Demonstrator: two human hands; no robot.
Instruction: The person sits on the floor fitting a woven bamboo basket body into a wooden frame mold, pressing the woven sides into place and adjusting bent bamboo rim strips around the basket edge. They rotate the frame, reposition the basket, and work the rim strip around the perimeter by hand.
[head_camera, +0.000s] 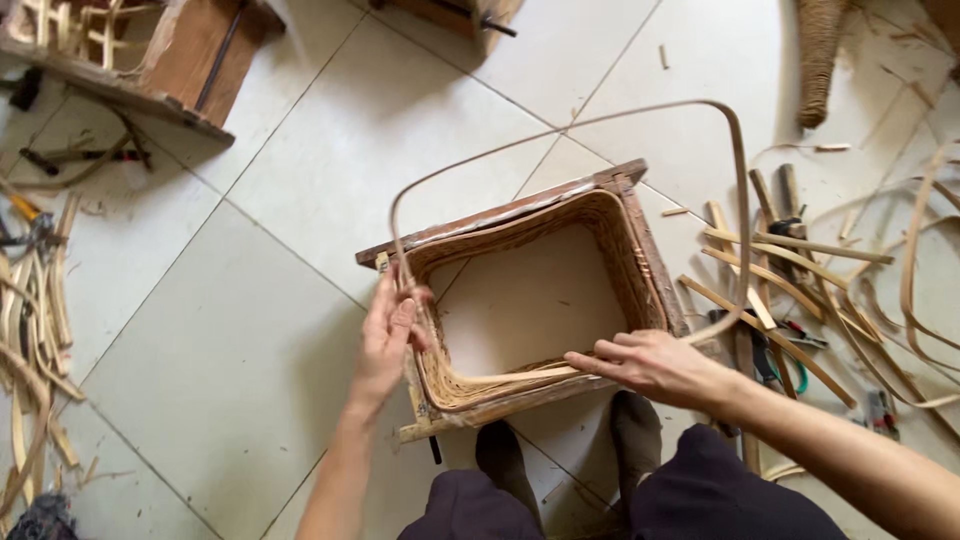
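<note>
A pale tiled floor (250, 330) filled the view. At centre sat a square wooden frame (640, 215) lined with woven cane. A long cane strip (740, 180) arched from 9 to 3 o'clock, its far end hidden. The left hand (388, 335) pinched it; the right hand (655, 365) pressed it with fingers outstretched. Loose cane offcuts (800, 270) lay at 3 o'clock.
</note>
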